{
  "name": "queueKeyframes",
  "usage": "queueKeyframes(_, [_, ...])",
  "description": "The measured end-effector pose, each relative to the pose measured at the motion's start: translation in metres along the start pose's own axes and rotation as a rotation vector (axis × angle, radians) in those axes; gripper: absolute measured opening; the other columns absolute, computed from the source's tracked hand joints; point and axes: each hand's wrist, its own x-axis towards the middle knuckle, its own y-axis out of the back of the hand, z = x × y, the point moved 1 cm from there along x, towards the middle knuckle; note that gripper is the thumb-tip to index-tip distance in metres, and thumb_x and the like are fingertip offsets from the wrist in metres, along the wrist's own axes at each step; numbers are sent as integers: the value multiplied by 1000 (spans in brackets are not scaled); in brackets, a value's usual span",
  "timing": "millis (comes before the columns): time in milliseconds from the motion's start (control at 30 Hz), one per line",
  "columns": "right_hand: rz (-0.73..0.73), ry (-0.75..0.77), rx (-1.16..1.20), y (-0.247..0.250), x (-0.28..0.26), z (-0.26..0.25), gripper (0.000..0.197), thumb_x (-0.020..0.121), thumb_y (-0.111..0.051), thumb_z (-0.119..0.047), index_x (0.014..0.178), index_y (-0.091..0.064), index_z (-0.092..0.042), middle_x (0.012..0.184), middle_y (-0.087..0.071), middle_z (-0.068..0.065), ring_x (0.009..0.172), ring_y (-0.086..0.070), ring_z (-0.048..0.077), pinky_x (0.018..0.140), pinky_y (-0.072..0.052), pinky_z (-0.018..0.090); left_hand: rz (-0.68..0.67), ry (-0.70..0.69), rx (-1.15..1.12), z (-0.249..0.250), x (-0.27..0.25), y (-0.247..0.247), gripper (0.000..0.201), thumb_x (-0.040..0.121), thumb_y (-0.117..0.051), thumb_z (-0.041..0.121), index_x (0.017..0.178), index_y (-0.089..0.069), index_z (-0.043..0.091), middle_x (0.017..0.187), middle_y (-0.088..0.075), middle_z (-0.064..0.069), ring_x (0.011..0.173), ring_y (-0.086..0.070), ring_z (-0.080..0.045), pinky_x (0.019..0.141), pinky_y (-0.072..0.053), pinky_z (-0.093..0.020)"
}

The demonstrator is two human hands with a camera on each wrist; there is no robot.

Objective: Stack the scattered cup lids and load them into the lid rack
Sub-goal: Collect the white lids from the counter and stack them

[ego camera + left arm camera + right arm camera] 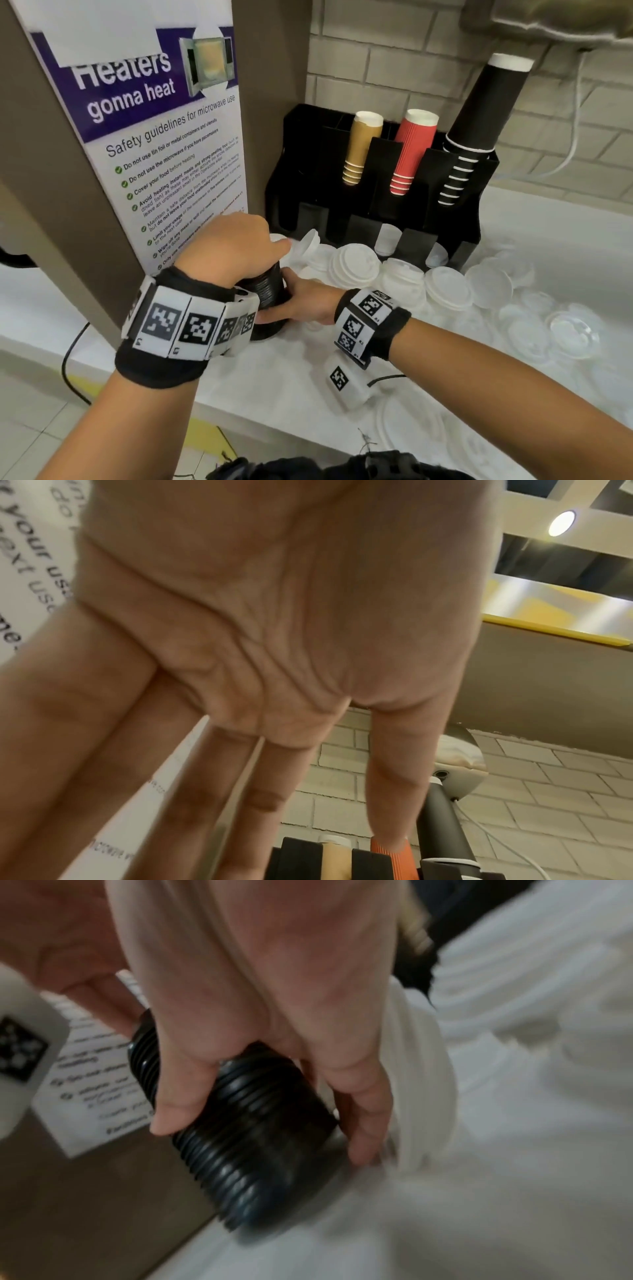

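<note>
Right hand (pixel 260 1031) gripping black lid stack (pixel 240 1134); left hand (pixel 236 246) seemingly atop

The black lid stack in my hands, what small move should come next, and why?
Probably lift the black lid stack toward an empty front slot of the black rack. The right hand grips its side, the left hand lies on top, and it appears squared up, still at the counter.

The left hand (pixel 236 246) covers the top of the black lid stack (pixel 270 298). The right wrist view is blurred; white lids (pixel 514 1015) there smear together.
</note>
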Motion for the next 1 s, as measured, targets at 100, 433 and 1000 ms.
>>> queueKeyframes(100, [25, 30, -285, 2, -1, -4, 93, 70, -81, -45, 145, -31, -20, 138, -46, 3, 127, -46, 22, 109, -39, 38, -44, -5, -31, -1, -1, -2, 42, 96, -43, 47, 81, -56, 11, 83, -58, -5, 83, -56, -24, 59, -33, -30])
queueKeyframes(433, [3, 40, -226, 5, -5, -15, 74, 78, -79, -20, 139, -37, -12, 99, -55, -3, 83, -57, 9, 68, -48, 15, -51, 3, -68, -7, -8, 2, 35, 95, -44, 38, 73, -52, 11, 81, -60, -7, 82, -58, -26, 61, -35, -30])
queueKeyframes(1000, [-11, 36, -344, 35, -24, -29, 77, 81, -76, -30, 143, -33, -15, 126, -55, 7, 103, -60, 18, 91, -50, 26, -41, 7, -66, -6, -11, 7, 30, 94, -47, 38, 86, -62, 13, 89, -64, -5, 87, -60, -23, 70, -44, -32])
